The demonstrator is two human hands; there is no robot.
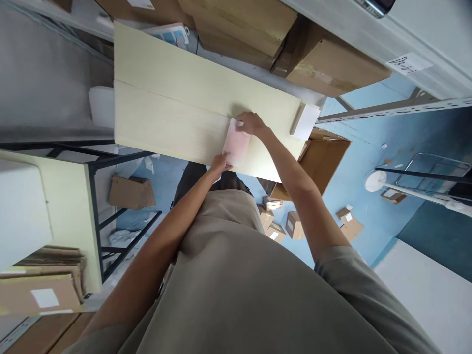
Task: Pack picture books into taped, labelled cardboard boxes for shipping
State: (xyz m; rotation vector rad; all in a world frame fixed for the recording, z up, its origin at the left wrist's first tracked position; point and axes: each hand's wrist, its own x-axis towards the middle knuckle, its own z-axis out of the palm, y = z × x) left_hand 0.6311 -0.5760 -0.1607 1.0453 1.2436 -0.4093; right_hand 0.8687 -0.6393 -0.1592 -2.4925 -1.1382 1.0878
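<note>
A flat pink packet (pixel 237 142), perhaps a wrapped sheet or pouch, lies on the pale cream tabletop (pixel 173 118) near its front edge. With fingers curled, my right hand (pixel 250 123) grips the packet's far end. At the near end, my left hand (pixel 220 163) has its fingers closed on the corner by the table edge. What is inside the packet cannot be made out. A white box (pixel 305 121) stands at the right end of the tabletop, apart from both hands.
Large cardboard boxes (pixel 239 24) line the shelf behind the table. An open carton (pixel 320 157) stands off the right end. Small boxes (pixel 295 225) lie on the blue floor. At left is another table (pixel 66 206) with a black frame, and folded cardboard (pixel 40 290) stacked by it.
</note>
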